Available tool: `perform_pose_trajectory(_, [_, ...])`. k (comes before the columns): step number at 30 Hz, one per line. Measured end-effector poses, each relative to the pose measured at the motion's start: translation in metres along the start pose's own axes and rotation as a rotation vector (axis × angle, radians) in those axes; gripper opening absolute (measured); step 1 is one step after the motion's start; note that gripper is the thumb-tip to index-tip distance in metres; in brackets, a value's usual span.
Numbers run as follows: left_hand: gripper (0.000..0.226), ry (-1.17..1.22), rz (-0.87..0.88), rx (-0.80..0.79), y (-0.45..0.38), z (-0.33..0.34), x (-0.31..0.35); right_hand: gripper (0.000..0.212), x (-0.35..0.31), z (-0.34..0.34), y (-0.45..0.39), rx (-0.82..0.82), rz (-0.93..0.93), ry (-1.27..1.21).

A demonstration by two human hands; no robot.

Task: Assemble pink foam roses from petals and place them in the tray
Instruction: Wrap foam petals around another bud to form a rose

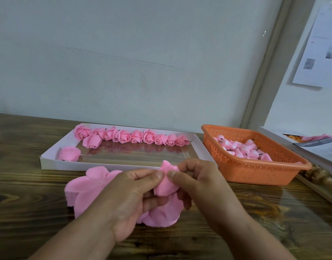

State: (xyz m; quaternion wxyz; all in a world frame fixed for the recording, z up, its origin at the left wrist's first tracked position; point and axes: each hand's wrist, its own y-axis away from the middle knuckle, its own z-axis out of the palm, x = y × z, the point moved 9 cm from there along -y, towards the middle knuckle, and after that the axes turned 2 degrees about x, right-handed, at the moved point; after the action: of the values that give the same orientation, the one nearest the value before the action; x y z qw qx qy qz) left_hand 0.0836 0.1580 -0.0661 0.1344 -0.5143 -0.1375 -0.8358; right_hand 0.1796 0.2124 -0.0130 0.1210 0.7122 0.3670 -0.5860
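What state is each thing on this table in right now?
Rose bud: unfinished, pinched by both hands.
Left hand: grip on the bud.
Right hand: grip on the bud.
Loose petals: piled on the table, under the hands.
Tray: partly filled, roses along its far side.
Orange basket: holding small pink buds.

The left hand [131, 199] hides part of the petal pile [82, 192]; the box [311, 145] is cut off at right.

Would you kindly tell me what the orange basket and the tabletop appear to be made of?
The orange basket looks like moulded plastic: uniform colour, thin walls pierced with rows of small holes. The tabletop looks like dark-stained wood, with visible grain and knots and a slight sheen; a printed laminate cannot be ruled out.
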Motion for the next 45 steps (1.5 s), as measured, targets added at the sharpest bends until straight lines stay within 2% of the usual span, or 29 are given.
perform_pose_trajectory(2, [0.038,0.025,-0.036,0.023,-0.001,-0.003,-0.002,0.012,0.002,0.002,-0.001,-0.115,0.044,-0.040])
perform_pose_trajectory(4, [0.040,0.049,-0.062,0.026,-0.001,-0.002,-0.005,0.015,0.004,0.000,-0.003,-0.162,0.063,-0.036])
perform_pose_trajectory(9, [0.038,0.094,-0.105,0.001,0.000,0.001,-0.010,0.020,0.005,-0.006,-0.006,-0.159,0.051,-0.044])
perform_pose_trajectory(13, [0.027,0.098,-0.131,-0.055,0.002,0.004,-0.011,0.028,0.005,-0.006,-0.008,-0.148,0.032,-0.034])
perform_pose_trajectory(20, [0.025,0.149,-0.167,-0.055,0.002,0.005,-0.011,0.021,0.004,-0.008,-0.012,-0.114,0.022,-0.029])
perform_pose_trajectory(23, [0.027,0.244,-0.210,-0.031,0.003,0.004,-0.012,0.028,-0.003,-0.012,-0.013,-0.096,-0.060,-0.003])
perform_pose_trajectory(26, [0.030,0.359,-0.276,-0.028,0.004,0.004,-0.012,0.012,-0.007,-0.029,-0.011,-0.030,-0.185,-0.101])
perform_pose_trajectory(27, [0.032,0.384,-0.289,-0.027,0.005,0.004,-0.012,0.022,-0.008,-0.033,-0.007,-0.035,-0.231,-0.111])
perform_pose_trajectory(29, [0.033,0.408,-0.298,-0.028,0.004,0.004,-0.011,0.041,-0.011,-0.028,0.004,-0.136,-0.333,-0.086])
perform_pose_trajectory(32, [0.031,0.434,-0.312,-0.045,0.005,0.008,-0.012,0.048,-0.018,-0.005,0.017,-0.319,-0.427,0.021])
perform_pose_trajectory(36, [0.026,0.480,-0.312,-0.051,0.003,0.008,-0.011,0.044,-0.021,0.005,0.017,-0.370,-0.422,0.046])
perform_pose_trajectory(39, [0.029,0.504,-0.329,-0.078,0.004,0.010,-0.011,0.038,-0.024,0.004,0.015,-0.308,-0.437,0.063])
perform_pose_trajectory(43, [0.040,0.540,-0.354,-0.093,0.004,0.012,-0.012,0.011,-0.029,-0.004,0.010,-0.168,-0.448,-0.061])
perform_pose_trajectory(45, [0.036,0.493,-0.368,-0.096,0.007,0.013,-0.013,0.005,-0.029,-0.009,0.007,-0.108,-0.452,-0.124])
